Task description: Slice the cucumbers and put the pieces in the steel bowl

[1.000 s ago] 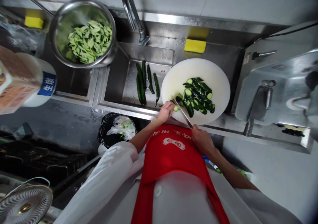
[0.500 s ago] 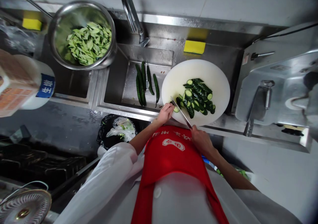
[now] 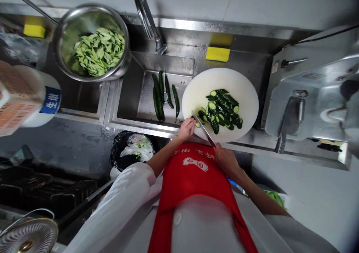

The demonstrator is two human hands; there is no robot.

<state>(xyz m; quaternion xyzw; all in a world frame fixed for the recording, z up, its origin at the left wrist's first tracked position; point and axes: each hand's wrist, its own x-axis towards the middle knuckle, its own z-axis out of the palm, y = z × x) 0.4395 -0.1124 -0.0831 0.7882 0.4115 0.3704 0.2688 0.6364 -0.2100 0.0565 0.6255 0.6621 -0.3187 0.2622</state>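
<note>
Beside the steel sink (image 3: pixel 129 107), the left hand (image 3: pixel 186 129) pinches a cucumber end (image 3: pixel 198 125); the right hand (image 3: pixel 226 159) grips a knife (image 3: pixel 206 132).

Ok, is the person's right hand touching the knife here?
Touching. The head view shows the right hand closed around the handle end of the knife, with the blade running out from the fingers and no gap between.
</note>
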